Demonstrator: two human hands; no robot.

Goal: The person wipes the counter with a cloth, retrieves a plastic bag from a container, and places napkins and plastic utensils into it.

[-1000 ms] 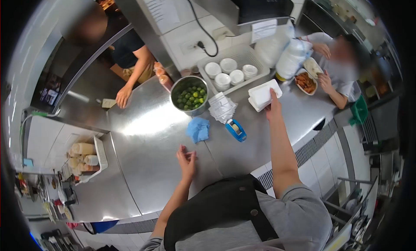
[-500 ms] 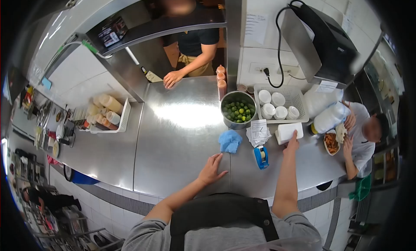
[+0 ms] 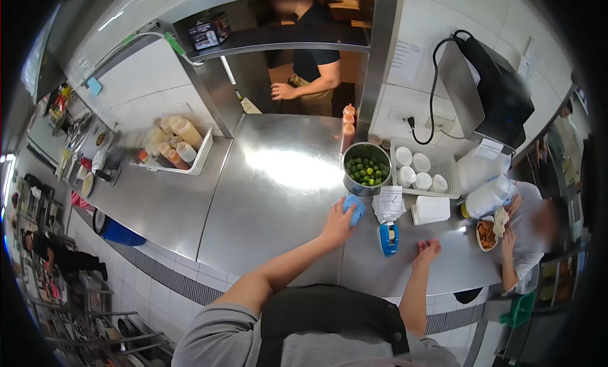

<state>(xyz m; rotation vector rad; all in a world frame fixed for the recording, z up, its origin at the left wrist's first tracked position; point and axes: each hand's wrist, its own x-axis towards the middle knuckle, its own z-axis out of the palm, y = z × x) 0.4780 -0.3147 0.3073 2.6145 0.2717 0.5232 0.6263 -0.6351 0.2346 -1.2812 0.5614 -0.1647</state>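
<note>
The left hand (image 3: 336, 224) is gripping the crumpled blue cloth (image 3: 356, 207) at seven o'clock of the steel bowl of limes (image 3: 366, 170), the right hand (image 3: 428, 250) is lying open-fingered, and a wide swipe is probably risking scattering the white paper slips (image 3: 389, 206).

Bare left hand (image 3: 337, 223) at frame centre, arm outstretched, fingers curled closed. Bare right hand (image 3: 427, 250) centre-right, fingers loosely open.

Counter (image 3: 272, 196) open leftward — cloth (image 3: 356, 206), lime pot (image 3: 367, 169), tape dispenser (image 3: 388, 238) crowd right.
</note>
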